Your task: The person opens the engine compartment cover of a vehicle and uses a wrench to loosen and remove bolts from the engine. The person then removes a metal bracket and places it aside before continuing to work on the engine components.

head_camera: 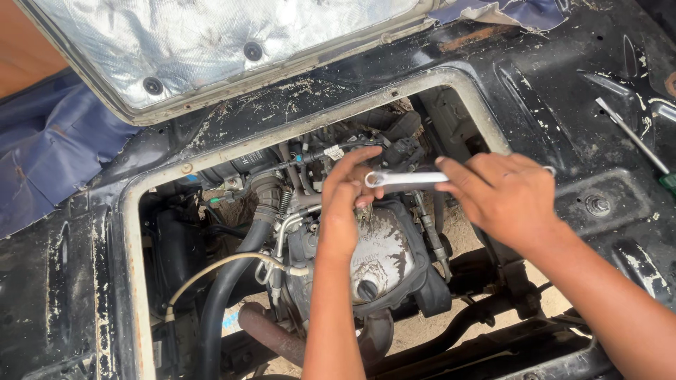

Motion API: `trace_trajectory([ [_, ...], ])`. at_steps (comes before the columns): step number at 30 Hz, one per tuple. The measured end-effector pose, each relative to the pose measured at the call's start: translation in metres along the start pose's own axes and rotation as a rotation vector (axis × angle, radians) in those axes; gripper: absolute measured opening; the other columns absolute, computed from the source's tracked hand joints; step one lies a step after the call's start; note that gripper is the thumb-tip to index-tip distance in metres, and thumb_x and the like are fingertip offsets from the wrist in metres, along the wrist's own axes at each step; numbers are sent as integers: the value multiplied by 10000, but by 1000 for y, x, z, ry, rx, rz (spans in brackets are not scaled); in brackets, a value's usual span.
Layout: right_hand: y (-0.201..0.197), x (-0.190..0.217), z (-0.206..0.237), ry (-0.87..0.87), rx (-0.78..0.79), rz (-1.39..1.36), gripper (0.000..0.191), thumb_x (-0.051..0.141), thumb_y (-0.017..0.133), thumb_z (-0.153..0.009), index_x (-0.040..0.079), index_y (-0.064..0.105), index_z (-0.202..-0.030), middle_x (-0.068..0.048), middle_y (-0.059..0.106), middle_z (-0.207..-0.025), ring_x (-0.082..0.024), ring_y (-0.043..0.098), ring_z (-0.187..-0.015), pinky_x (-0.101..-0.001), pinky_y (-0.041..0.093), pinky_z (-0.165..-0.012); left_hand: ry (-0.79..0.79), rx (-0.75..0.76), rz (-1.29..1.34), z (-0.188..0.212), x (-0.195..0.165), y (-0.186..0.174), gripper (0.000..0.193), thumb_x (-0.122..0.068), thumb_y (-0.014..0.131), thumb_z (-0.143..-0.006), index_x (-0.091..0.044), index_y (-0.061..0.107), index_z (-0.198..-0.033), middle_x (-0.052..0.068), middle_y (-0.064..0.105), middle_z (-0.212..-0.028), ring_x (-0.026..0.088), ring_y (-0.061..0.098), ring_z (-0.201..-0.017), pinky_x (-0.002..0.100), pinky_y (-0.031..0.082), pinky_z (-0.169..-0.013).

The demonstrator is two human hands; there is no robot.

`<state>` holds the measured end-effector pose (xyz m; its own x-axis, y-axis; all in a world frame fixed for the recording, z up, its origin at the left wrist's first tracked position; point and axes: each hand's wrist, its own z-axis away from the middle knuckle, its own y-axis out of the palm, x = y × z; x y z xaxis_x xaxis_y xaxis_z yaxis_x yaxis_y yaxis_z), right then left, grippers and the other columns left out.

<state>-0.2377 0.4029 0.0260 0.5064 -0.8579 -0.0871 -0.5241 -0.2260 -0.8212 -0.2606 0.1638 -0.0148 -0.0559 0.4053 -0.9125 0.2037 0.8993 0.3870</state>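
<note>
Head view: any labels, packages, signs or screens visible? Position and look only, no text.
White tag: on the hose bundle at the top of the engine bay, just above the left hand; small, rectangular, white with dark print.
Raised lettering on the engine cover: below the left hand; grey-silver, cast into the dusty metal, partly hidden.
No packages, signs or screens in view.

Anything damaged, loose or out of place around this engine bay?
Yes. Torn blue covering hangs ragged at the top edge, with a rust patch on the black panel below it. A screwdriver lies loose on that panel at right. The hands' wrench looks normal.
</note>
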Motion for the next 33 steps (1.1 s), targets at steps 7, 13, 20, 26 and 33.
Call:
trace_trajectory([
  [7,-14,-50,15,276,-204,33,103,138,791,-1077,77,768,-1157,-60,579,-798,-197,545,-588,-322,405,-553,38,-5,-115,3,-8,-21,604,117,361,-771,16,647,-1293,45,577,-1029,134,478,-938,262,424,-885],
  [13,-6,-53,18,309,-221,-30,56,92,771,-1086,54,755,-1124,-76,598,-775,-207,546,-583,-326,410,-557,5,-171,-101,6,4,-7,512,216,453,-905,18,635,-1341,73,645,-1095,154,608,-1015,287,478,-931],
  [20,10,-59,23,373,-207,-118,76,105,746,-1095,36,748,-1125,-92,614,-785,-215,566,-594,-326,427,-566,50,-246,-149,6,8,-21,351,125,576,-943,42,641,-1277,177,726,-1269,231,708,-1223,330,530,-1074],
  [26,23,-70,32,412,-225,-167,130,153,703,-1149,27,727,-1123,-82,635,-850,-199,599,-669,-310,453,-631,-2,-330,-251,6,20,-10,247,73,668,-914,33,722,-1152,137,779,-1135,188,744,-1087,283,565,-960],
  [33,25,-71,31,404,-278,-220,134,145,717,-1113,13,729,-1092,-97,630,-827,-217,599,-661,-329,447,-610,120,-366,-779,18,3,8,222,-16,731,-887,-47,769,-1104,120,795,-1086,215,775,-983,299,584,-870],
])
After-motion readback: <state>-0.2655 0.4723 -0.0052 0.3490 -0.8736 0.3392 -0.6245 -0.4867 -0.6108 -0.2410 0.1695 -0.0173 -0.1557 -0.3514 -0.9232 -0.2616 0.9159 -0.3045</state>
